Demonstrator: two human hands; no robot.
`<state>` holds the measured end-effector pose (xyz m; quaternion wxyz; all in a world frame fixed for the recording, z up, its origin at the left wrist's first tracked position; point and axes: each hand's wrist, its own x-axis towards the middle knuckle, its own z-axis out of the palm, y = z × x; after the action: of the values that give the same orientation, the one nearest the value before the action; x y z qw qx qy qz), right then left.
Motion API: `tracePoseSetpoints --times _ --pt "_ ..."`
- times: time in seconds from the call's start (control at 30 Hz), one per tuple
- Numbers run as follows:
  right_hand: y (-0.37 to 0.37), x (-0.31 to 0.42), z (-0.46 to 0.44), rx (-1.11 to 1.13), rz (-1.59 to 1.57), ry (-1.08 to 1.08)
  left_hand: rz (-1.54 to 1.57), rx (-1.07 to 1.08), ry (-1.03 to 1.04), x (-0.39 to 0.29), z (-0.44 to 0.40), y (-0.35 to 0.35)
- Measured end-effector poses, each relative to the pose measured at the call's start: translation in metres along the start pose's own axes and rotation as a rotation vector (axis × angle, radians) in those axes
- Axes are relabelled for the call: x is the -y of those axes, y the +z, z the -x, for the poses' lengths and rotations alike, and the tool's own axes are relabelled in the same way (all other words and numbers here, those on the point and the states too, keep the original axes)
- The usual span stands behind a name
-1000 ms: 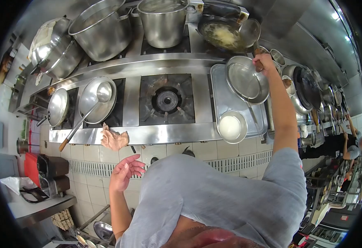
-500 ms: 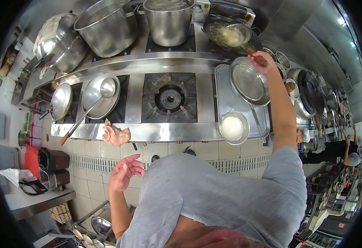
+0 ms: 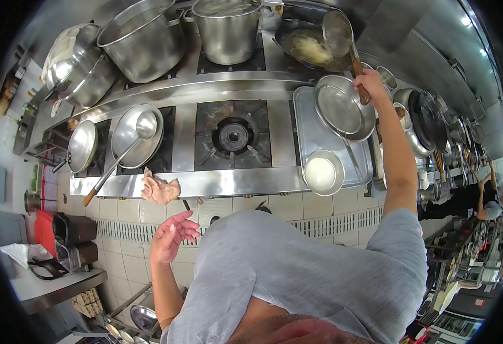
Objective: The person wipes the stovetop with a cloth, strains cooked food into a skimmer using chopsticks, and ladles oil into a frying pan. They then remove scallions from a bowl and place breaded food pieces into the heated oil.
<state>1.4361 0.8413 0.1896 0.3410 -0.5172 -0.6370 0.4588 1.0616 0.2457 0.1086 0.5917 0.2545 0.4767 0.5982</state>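
Observation:
My right hand [image 3: 371,85] grips the wooden handle of a round skimmer [image 3: 338,35]. The skimmer's bowl is tilted up over the right side of a dark wok [image 3: 293,33]. Pale yellow food [image 3: 313,50] lies in the liquid in that wok, below and left of the skimmer. My left hand [image 3: 170,236] hangs in front of the stove edge, fingers apart and lightly bent, holding nothing. Close above it, a crumpled pinkish-tan cloth [image 3: 160,187] rests on the stove's front edge.
Two tall stockpots [image 3: 142,43] stand at the back. A ladle [image 3: 146,124] lies in a wide pan [image 3: 126,146] on the left. A tray [image 3: 352,166] on the right bears a strainer [image 3: 338,109] over a bowl and a pot of white contents [image 3: 320,174]. Another person [image 3: 481,200] stands far right.
My right hand has turned the skimmer from lying over the food to standing tilted at the wok's right side. The food now shows in the wok. My left hand has barely moved.

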Motion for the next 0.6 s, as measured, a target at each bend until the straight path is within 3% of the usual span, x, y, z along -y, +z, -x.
tracePoseSetpoints --times 0.6 --pt "-0.019 -0.003 0.028 -0.017 -0.225 -0.006 0.001 0.060 -0.002 0.000 -0.011 0.002"
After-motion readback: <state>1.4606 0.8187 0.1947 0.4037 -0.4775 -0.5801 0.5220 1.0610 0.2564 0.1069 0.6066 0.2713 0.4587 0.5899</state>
